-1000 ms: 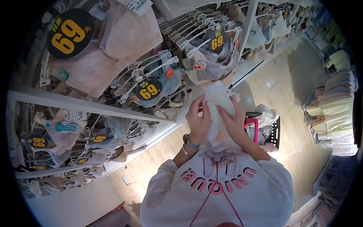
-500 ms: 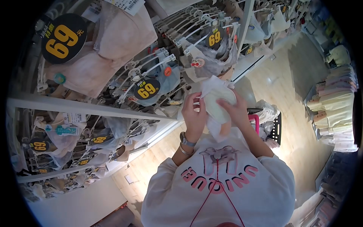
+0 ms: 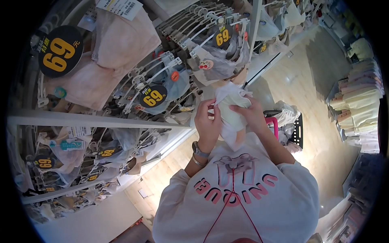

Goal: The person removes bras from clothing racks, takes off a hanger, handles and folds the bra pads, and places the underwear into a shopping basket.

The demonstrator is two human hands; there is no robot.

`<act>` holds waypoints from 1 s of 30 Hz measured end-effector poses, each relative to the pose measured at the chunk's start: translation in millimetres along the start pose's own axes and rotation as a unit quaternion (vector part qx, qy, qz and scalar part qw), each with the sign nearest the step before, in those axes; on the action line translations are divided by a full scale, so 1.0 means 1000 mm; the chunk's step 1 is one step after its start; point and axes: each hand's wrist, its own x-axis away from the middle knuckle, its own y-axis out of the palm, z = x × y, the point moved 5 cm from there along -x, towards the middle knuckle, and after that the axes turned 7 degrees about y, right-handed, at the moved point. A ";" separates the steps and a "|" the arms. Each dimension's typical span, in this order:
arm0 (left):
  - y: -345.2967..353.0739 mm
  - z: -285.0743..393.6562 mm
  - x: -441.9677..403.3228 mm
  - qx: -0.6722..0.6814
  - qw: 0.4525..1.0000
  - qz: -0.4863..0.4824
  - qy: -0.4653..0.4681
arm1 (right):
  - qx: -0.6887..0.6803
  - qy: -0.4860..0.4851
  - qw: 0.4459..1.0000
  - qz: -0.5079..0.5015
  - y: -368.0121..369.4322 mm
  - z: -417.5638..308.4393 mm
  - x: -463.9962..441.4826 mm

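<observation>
In front of my chest I hold a pale mint-white bra (image 3: 232, 111), with thin white fabric or lining around its cup and a beige patch near its lower end. My left hand (image 3: 208, 121), with a watch and bangle at the wrist, pinches its left edge with curled fingers. My right hand (image 3: 252, 116) grips the right side, thumb lying across the front of the cup and fingers hidden behind. Just beyond it hang bras on white hangers (image 3: 221, 60).
To the left, rack rails carry bras under round black 69 price signs (image 3: 60, 51). A black basket (image 3: 298, 131) with a pink handle (image 3: 272, 121) stands on the wooden floor (image 3: 312, 170) to my right. Folded or hanging garments (image 3: 360, 109) line the far right.
The view has shifted slightly, moving the racks left. My right thumb has slid a little left over the cup, and the bra's upper part looks more folded toward me. Both hands keep hold.
</observation>
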 end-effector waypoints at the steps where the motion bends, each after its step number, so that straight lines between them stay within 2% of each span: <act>1: 0.002 0.000 0.000 -0.003 1.000 -0.003 0.008 | -0.022 0.021 1.000 0.000 0.000 0.000 0.002; 5: 0.009 0.006 0.002 -0.033 0.999 -0.025 0.024 | -0.076 0.079 0.994 -0.002 0.001 -0.006 0.007; 8: 0.015 0.007 0.008 -0.007 0.999 -0.031 -0.011 | -0.071 0.089 0.993 -0.009 0.003 -0.007 0.008; 11: 0.019 -0.002 0.010 -0.028 0.996 -0.077 -0.037 | -0.073 0.108 0.991 -0.023 0.003 -0.004 0.008; 15: 0.010 -0.009 0.001 -0.089 0.994 -0.068 0.009 | -0.159 0.165 0.970 -0.081 0.002 0.012 0.007; 17: 0.006 -0.009 -0.002 -0.135 0.988 -0.068 0.034 | -0.183 0.187 0.962 -0.073 0.006 0.013 0.009; 20: 0.006 0.016 0.001 -0.185 0.965 -0.028 0.184 | -0.178 0.202 0.961 -0.067 0.008 0.023 0.007; 23: 0.026 0.028 0.009 -0.142 0.968 -0.096 0.184 | -0.219 0.185 0.955 -0.071 0.013 0.017 0.009; 27: 0.026 0.028 0.006 -0.106 0.979 -0.078 0.158 | -0.252 0.190 0.946 -0.077 0.018 0.007 0.014; 30: 0.020 0.025 0.005 -0.027 0.991 -0.075 0.109 | -0.276 0.189 0.932 -0.143 0.022 0.008 0.021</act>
